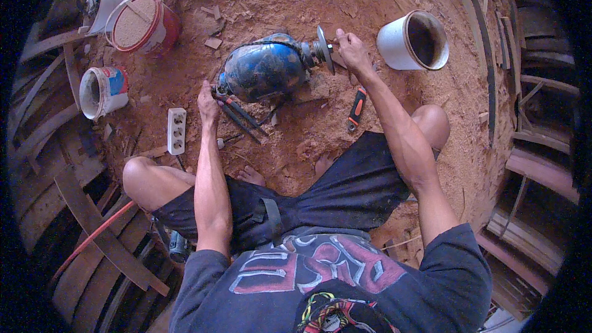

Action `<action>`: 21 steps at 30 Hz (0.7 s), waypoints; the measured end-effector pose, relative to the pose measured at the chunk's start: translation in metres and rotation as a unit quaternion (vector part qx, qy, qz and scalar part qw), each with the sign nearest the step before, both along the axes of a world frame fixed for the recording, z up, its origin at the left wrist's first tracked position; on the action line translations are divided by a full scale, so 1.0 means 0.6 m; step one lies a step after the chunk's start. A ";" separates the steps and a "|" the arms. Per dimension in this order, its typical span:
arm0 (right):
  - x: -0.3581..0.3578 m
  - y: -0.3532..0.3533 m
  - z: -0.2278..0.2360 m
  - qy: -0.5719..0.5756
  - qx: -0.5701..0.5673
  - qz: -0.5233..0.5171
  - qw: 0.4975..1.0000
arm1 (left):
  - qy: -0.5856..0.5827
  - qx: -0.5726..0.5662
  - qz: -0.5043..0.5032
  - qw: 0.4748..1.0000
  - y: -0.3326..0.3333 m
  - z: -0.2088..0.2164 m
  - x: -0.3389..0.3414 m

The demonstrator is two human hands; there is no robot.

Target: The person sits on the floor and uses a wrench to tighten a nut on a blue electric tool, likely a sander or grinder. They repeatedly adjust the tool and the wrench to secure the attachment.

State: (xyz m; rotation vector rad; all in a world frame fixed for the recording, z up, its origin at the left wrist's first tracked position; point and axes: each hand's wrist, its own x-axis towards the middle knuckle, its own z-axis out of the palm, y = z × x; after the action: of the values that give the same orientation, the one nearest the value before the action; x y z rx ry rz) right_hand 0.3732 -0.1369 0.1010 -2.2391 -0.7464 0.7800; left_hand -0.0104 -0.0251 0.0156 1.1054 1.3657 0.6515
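A dusty blue electric motor (pixel 262 71) lies on its side on the sawdust-covered ground in front of me. A round metal disc (pixel 322 49) sits on the shaft at its right end. My left hand (pixel 208 103) is closed at the motor's left end, beside black-handled pliers (pixel 237 114) with orange parts; what its fingers hold is hidden. Just right of the disc, my right hand (pixel 353 52) is closed by the shaft's tip, and I cannot make out what is in its fingers. An orange-and-black hand tool (pixel 356 110) lies below my right wrist.
A white power strip (pixel 176 131) lies near my left knee. On the left stand a red bucket of sawdust (pixel 145 24) and a smaller white tub (pixel 103 92). A white bucket (pixel 394 43) is at right. Curved wooden boards (pixel 105 234) lie along both sides.
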 end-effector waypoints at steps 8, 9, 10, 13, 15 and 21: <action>-0.004 0.000 0.006 -0.016 0.020 -0.001 1.000 | -0.069 0.078 0.005 0.995 -0.015 0.007 -0.003; -0.003 0.000 0.005 -0.034 0.023 0.007 0.999 | -0.037 0.063 -0.011 0.997 -0.014 0.011 -0.002; -0.003 -0.001 0.004 -0.018 0.017 0.019 1.000 | -0.007 0.032 -0.032 0.999 -0.011 0.014 -0.001; -0.016 0.000 0.011 0.017 0.023 0.048 0.998 | 0.043 0.031 -0.068 0.996 -0.005 0.021 0.002; -0.035 0.003 0.016 0.020 0.056 0.053 0.997 | 0.016 0.150 -0.061 0.987 -0.002 0.019 0.018; -0.042 0.004 0.000 -0.047 0.094 0.057 0.993 | -0.005 0.141 -0.126 0.982 0.005 0.032 0.044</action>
State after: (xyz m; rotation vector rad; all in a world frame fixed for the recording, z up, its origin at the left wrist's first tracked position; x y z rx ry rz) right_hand 0.3482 -0.1347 0.1008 -2.0889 -0.9587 0.6329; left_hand 0.0159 -0.0222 0.0349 1.4734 1.1202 0.6754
